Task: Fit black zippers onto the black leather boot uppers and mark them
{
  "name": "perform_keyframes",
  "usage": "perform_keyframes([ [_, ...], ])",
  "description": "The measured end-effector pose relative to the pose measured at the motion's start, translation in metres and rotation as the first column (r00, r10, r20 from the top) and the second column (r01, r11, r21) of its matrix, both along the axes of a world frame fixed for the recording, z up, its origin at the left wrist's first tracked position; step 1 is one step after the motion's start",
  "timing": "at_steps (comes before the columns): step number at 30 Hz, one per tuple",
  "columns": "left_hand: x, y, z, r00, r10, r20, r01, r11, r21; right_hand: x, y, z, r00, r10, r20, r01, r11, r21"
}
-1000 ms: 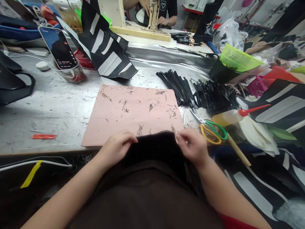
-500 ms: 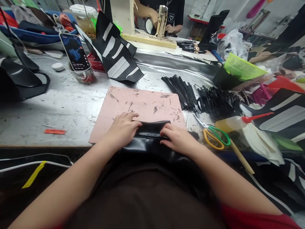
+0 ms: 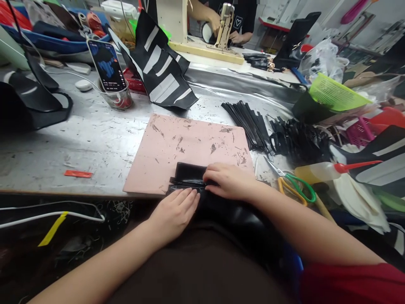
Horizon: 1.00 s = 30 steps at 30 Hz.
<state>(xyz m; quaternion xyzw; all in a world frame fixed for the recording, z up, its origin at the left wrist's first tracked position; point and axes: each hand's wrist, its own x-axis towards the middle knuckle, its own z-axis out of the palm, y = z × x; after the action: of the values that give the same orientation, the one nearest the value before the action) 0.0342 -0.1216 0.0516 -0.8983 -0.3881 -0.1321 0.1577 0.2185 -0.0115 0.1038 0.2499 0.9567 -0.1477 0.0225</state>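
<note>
A folded piece of glossy black material lies on the near edge of a pink cutting mat and hangs over the table's front edge into my lap. My left hand rests flat on it at the table edge, fingers stretched out together. My right hand presses down on the fold from the right, fingers lying flat across it.
Scissors with green and yellow handles and a glue bottle with a red nozzle lie right of the mat. Black strips are piled behind. A phone stands in a glass at back left. Another person works at a machine across the table.
My left hand slid back from the mat to the table's edge. My right hand moved leftward along the fold. The black piece now lies folded further left on the mat.
</note>
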Motion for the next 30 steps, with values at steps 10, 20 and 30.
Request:
perform_keyframes([
  [10,0.003,-0.003,-0.004,0.996,0.077,0.038,-0.072,0.988,-0.133,-0.018,-0.008,-0.008,0.981,0.035,0.188,-0.083,0.963,0.255],
  [20,0.007,0.001,0.003,0.998,0.07,0.009,-0.068,0.983,-0.169,-0.019,-0.007,-0.021,0.989,0.07,0.128,-0.111,0.932,0.346],
  [30,0.005,0.0,0.001,0.996,0.073,0.053,-0.061,0.98,-0.188,-0.017,0.004,-0.02,0.951,0.252,0.177,-0.294,0.915,0.277],
])
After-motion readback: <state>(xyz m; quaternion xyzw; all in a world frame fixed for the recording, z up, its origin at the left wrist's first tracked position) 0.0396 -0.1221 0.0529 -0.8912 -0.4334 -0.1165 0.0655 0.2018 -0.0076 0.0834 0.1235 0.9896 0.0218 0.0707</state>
